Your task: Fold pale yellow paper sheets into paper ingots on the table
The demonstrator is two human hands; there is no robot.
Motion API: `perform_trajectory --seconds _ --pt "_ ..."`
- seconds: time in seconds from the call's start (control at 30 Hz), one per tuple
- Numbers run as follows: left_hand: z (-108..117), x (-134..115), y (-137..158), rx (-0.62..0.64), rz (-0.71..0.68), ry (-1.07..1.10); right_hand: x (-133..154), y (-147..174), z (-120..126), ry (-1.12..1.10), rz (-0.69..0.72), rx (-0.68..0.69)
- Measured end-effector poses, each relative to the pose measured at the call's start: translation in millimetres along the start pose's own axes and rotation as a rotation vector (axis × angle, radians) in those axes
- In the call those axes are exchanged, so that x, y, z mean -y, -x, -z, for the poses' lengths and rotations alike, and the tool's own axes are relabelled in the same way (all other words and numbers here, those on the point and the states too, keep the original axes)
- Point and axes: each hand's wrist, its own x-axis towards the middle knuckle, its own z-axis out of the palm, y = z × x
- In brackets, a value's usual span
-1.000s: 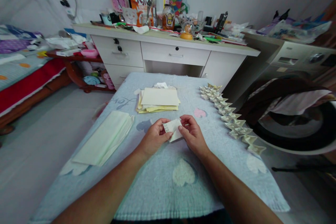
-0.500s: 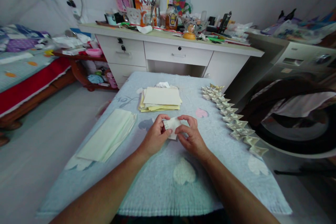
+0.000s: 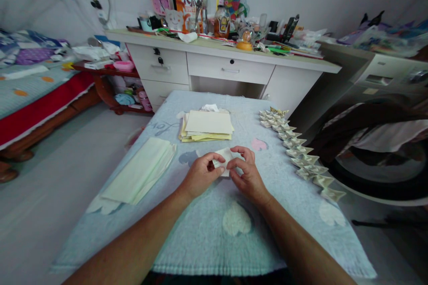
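A small folded piece of white paper is held up over the cloth, between both hands. My left hand pinches its left side between thumb and fingers. On its right side, my right hand has the fingertips closed on the edge. Beyond the hands lies a stack of cream and yellow paper sheets. To the left is a pile of long pale green-white paper. Along the right edge runs a row of folded paper pieces with pointed tips.
A light blue patterned cloth covers the table. Behind it stands a white desk crowded with jars, bags and small items. At the right is a washing machine, at the left a bed.
My left fingers have shifted further over the paper's top edge, covering more of its left side. The paper stays between both hands. The whole view has moved slightly.
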Motion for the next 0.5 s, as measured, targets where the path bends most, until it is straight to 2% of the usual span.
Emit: perform_trajectory --seconds 0.33,0.5 --pt "-1.9 -3.5 -1.2 -0.052 0.014 -0.096 -0.4 0.4 -1.5 0.005 0.041 0.008" --pt "-1.6 -2.8 -0.8 -0.056 -0.049 -0.154 1.5 0.1 -1.6 0.009 0.057 0.013"
